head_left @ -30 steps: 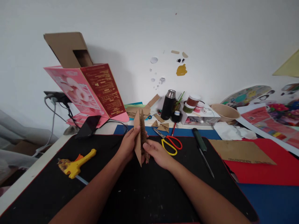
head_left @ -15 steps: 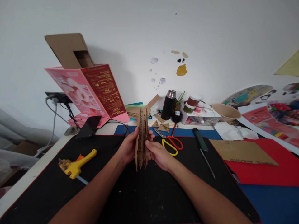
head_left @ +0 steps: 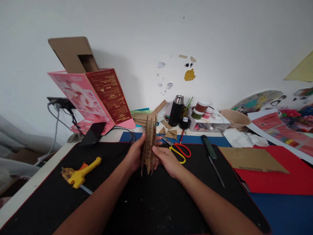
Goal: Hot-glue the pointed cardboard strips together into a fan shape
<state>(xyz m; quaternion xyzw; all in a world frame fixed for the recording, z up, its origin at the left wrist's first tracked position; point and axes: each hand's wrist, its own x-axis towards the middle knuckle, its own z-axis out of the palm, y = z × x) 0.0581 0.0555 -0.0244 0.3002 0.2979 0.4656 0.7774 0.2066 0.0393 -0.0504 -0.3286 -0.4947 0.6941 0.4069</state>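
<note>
Between my two hands stands a long brown cardboard piece (head_left: 149, 143) with printed characters on its middle face, raised ragged edges along both sides and a pointed lower end. My left hand (head_left: 135, 152) grips its left side, thumb along the edge. On the right side my right hand (head_left: 167, 159) holds it, with the thumb against the edge and the other fingers partly hidden behind. Scissors (head_left: 179, 150) with red and yellow handles lie just right of my right hand. A yellow glue gun (head_left: 80, 173) rests on the black mat at the left.
Farther back are a pink box (head_left: 90, 98), a phone (head_left: 93, 134), a black bottle (head_left: 176, 111) and paint jars (head_left: 201, 107). A green cutter (head_left: 209, 147) and a flat cardboard sheet (head_left: 254, 159) lie to the right on the black mat (head_left: 146, 209) and red sheet.
The cardboard piece has turned in my hands, so its printed middle face now shows more widely between the edges. Both hands keep hold of it and have barely moved.
</note>
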